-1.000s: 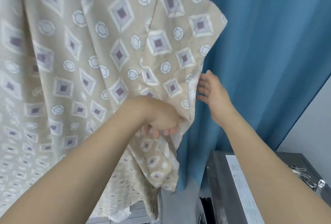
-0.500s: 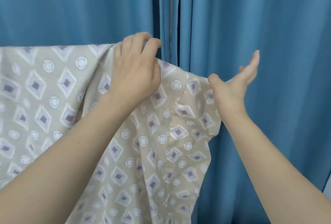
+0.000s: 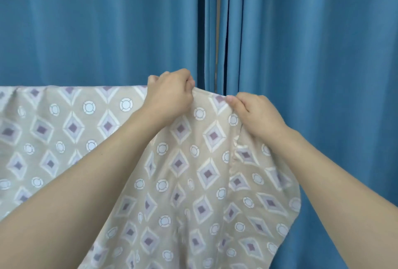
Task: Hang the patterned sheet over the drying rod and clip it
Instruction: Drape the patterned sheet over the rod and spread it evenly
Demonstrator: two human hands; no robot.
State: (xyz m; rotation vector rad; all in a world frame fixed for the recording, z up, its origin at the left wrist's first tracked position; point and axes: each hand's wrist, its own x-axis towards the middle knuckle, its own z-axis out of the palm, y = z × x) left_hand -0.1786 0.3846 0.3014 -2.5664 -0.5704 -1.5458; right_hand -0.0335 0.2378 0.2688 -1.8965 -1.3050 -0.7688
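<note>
The patterned sheet (image 3: 86, 131), beige with purple diamonds and white circles, hangs draped with a straight horizontal top fold running from the left edge to mid-frame. The drying rod itself is hidden under that fold. My left hand (image 3: 170, 96) grips the sheet's top edge at the fold. My right hand (image 3: 256, 113) pinches the sheet's top right corner a little lower and to the right. The cloth sags between and below both hands. No clip is in view.
Blue curtains (image 3: 312, 53) fill the whole background behind the sheet, with a narrow vertical gap (image 3: 216, 31) between two panels above my hands.
My view rose from the hanging cloth to its top fold. The left hand moved up onto the top edge. The right hand, open half a second ago, now pinches the sheet's corner.
</note>
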